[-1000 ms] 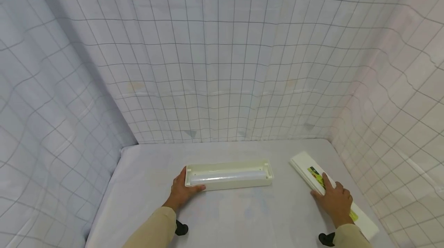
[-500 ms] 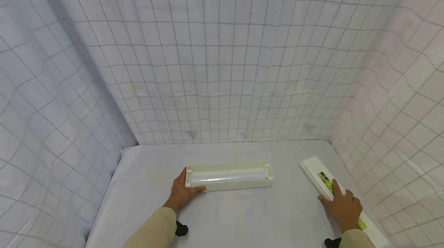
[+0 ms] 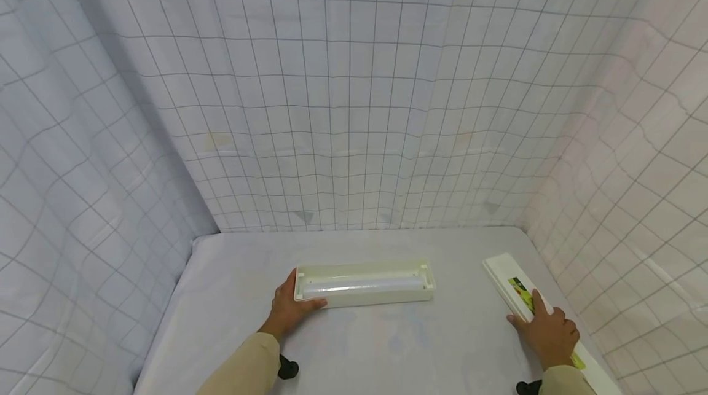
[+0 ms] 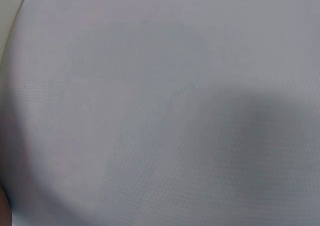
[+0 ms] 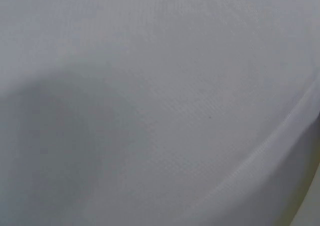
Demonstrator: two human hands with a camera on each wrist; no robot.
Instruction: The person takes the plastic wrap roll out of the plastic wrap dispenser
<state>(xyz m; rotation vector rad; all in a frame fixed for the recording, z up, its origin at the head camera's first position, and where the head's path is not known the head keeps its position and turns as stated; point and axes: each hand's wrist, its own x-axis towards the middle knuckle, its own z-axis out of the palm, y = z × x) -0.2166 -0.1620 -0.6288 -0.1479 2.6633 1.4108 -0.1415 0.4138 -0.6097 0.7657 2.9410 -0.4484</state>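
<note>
In the head view a long cream-white plastic box (image 3: 376,298) lies with its top uncovered on the table's middle. A shiny, translucent long roll (image 3: 359,285) lies inside it. My left hand (image 3: 287,306) grips the box's left end, thumb along the front wall and fingers behind. At the right, a long white lid (image 3: 500,265) with a yellow-green label (image 3: 521,294) lies slanted. My right hand (image 3: 547,330) holds it across its width, covering part of the label. The left wrist view catches only a pale edge of the box (image 4: 7,11); the right one, the lid's edge (image 5: 309,206).
A white cloth covers the table (image 3: 387,352). White sheets with a dark grid stand as walls at the back (image 3: 354,106), left (image 3: 83,198) and right (image 3: 636,198). The lid lies close along the right wall.
My right hand has moved the lid to the right and a little nearer to me. My left hand and the box have stayed in place.
</note>
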